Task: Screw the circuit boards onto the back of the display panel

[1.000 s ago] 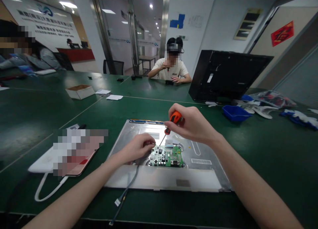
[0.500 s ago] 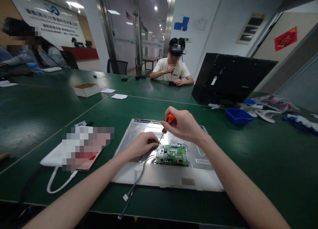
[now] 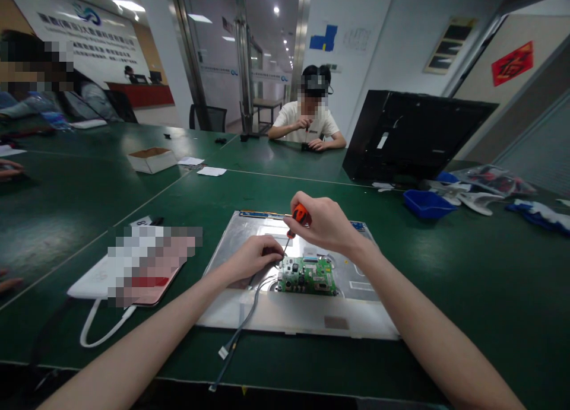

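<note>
My right hand (image 3: 318,220) is wrapped round the orange-and-black handle of a screwdriver (image 3: 300,215). Its thin shaft slants down to the upper left corner of a green circuit board (image 3: 307,275). Beside the tip, the fingers of my left hand (image 3: 260,254) are pinched together; what they hold, if anything, is hidden. The board lies on a flat silvery metal panel (image 3: 285,315), which looks like the back of a display. Dark cables (image 3: 249,321) with white plugs run from near the board's left side over the panel's front edge.
Left of the panel lie a pink phone (image 3: 178,258) and a white device (image 3: 91,276) with a white cable (image 3: 86,327). Farther off are an open carton (image 3: 154,162), a blue tray (image 3: 427,205) and a large black screen housing (image 3: 414,137). A person (image 3: 307,116) sits opposite.
The view has shifted slightly. My right hand and the screwdriver handle have moved a little left, while my left hand stays by the tip. Another person's hands show more at the left edge.
</note>
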`<state>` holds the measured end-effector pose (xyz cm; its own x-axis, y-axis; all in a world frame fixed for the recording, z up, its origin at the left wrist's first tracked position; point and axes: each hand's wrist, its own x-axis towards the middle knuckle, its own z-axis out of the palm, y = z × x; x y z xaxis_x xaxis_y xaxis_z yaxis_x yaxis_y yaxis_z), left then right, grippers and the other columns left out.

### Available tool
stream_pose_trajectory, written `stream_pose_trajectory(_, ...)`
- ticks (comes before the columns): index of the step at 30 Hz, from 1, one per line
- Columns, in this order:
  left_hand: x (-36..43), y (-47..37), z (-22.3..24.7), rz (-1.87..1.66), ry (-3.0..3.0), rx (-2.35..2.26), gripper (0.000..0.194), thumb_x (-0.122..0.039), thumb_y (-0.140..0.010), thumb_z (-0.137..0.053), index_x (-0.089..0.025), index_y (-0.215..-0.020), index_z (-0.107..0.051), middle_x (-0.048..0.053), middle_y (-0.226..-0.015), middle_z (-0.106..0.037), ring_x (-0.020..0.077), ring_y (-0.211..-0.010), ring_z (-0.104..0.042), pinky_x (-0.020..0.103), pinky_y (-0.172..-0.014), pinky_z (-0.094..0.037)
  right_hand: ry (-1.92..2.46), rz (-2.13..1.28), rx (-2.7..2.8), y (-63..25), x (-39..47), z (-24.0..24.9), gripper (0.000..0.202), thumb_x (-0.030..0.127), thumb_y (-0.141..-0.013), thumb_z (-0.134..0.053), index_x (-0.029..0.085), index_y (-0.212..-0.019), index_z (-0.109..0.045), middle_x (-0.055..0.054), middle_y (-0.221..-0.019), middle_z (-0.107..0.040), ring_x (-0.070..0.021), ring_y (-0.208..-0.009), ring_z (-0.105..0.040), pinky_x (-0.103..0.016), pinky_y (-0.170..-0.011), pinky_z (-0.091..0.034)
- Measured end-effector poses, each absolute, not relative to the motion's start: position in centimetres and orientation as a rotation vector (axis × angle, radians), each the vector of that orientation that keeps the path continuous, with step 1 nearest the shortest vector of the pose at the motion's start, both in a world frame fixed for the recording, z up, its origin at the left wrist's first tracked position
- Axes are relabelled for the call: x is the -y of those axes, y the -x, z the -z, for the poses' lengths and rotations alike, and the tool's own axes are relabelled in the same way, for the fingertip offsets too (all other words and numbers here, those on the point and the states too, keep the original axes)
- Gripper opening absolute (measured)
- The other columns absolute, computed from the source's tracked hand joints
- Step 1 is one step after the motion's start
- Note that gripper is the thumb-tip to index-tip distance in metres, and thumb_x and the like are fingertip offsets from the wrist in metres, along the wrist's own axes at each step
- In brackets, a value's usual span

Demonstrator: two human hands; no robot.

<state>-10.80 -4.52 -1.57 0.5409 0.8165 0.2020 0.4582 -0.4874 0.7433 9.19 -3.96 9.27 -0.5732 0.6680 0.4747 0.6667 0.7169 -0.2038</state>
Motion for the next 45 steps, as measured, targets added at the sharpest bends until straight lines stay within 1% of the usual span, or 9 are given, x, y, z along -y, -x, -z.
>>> stream_pose_trajectory(11,4.52,10.87,1.47,-0.727,-2.162,-1.020,0.009,-0.019,-0.084,-0.059,-0.018,-0.085,-0.068,0.001,-0.084,-0.068,0.0155,-0.079,-0.061,0.027,-0.073,-0.044,1.013,0.107,2.428,-8.64,4.15,-8.71,0.020,0.041,-0.087,-0.048,0.022,-0.092,-0.047,0.001,-0.068,-0.060,-0.0127,-0.057,-0.048,-0.026,-0.053,-0.025)
stream_pose_trajectory(15,4.44,10.91,1.60,-0.734,-2.162,-1.010,0.010,-0.019,-0.085,-0.058,-0.018,-0.087,-0.068,0.002,-0.085,-0.068,0.0153,-0.078,-0.061,0.026,-0.072,-0.045,0.973,0.050,2.482,-8.85,4.39,-9.01,0.023,0.040,-0.085,-0.052,0.022,-0.098,-0.046,0.000,-0.076,-0.062,-0.0128,-0.061,-0.050,-0.026,-0.054,-0.025)
stream_pose_trajectory(18,4.41,10.91,1.71,-0.736,-2.172,-1.012,0.011,-0.019,-0.085,-0.058,-0.018,-0.087,-0.068,0.002,-0.086,-0.068,0.0154,-0.079,-0.061,0.026,-0.073,-0.045,0.962,-0.034,2.496,-9.02,4.57,-9.21,0.025,0.033,-0.082,-0.055,0.021,-0.102,-0.044,0.000,-0.080,-0.062,-0.0131,-0.065,-0.051,-0.026,-0.056,-0.027)
stream_pose_trajectory(21,4.43,10.89,1.69,-0.734,-2.188,-1.011,0.011,-0.018,-0.084,-0.058,-0.018,-0.087,-0.068,0.002,-0.087,-0.068,0.0154,-0.080,-0.061,0.026,-0.073,-0.045,0.982,-0.041,2.473,-8.93,4.46,-9.02,0.023,0.026,-0.081,-0.054,0.020,-0.101,-0.044,0.001,-0.076,-0.060,-0.0125,-0.063,-0.050,-0.026,-0.056,-0.027)
stream_pose_trajectory(27,4.54,10.96,1.36,-0.733,-2.205,-1.008,0.011,-0.017,-0.085,-0.058,-0.019,-0.088,-0.068,0.002,-0.086,-0.068,0.0157,-0.079,-0.061,0.027,-0.073,-0.045,1.027,0.053,2.415,-8.57,3.86,-8.35,0.025,0.034,-0.082,-0.057,0.021,-0.099,-0.045,0.003,-0.071,-0.056,-0.0113,-0.057,-0.043,-0.025,-0.054,-0.026)
stream_pose_trajectory(36,4.50,10.99,1.63,-0.739,-2.180,-0.997,0.011,-0.017,-0.084,-0.058,-0.018,-0.088,-0.068,0.003,-0.087,-0.068,0.0157,-0.080,-0.061,0.027,-0.074,-0.046,1.007,0.063,2.446,-8.54,4.10,-8.37,0.030,0.040,-0.083,-0.057,0.021,-0.103,-0.045,0.001,-0.077,-0.061,-0.0131,-0.061,-0.049,-0.026,-0.055,-0.027)
stream_pose_trajectory(38,4.46,10.99,1.70,-0.740,-2.183,-0.998,0.012,-0.017,-0.084,-0.058,-0.018,-0.089,-0.068,0.003,-0.087,-0.068,0.0157,-0.080,-0.061,0.027,-0.075,-0.046,0.976,0.028,2.462,-8.54,4.19,-8.45,0.031,0.038,-0.083,-0.057,0.021,-0.106,-0.045,0.001,-0.080,-0.062,-0.0139,-0.065,-0.050,-0.026,-0.056,-0.028)
stream_pose_trajectory(41,4.40,10.98,1.70,-0.743,-2.194,-0.996,0.012,-0.016,-0.084,-0.058,-0.018,-0.089,-0.069,0.003,-0.087,-0.068,0.0157,-0.080,-0.061,0.027,-0.074,-0.046,0.947,-0.036,2.476,-8.55,4.29,-8.50,0.029,0.029,-0.082,-0.054,0.020,-0.108,-0.044,0.001,-0.081,-0.061,-0.0144,-0.068,-0.052,-0.026,-0.058,-0.030)
stream_pose_trajectory(45,4.44,10.89,1.54,-0.727,-2.203,-1.003,0.013,-0.016,-0.084,-0.057,-0.018,-0.088,-0.069,0.003,-0.088,-0.068,0.0156,-0.080,-0.060,0.027,-0.073,-0.046,0.979,-0.031,2.456,-8.52,4.25,-8.33,0.027,0.025,-0.081,-0.052,0.019,-0.107,-0.043,0.001,-0.077,-0.060,-0.0134,-0.064,-0.050,-0.026,-0.058,-0.030)
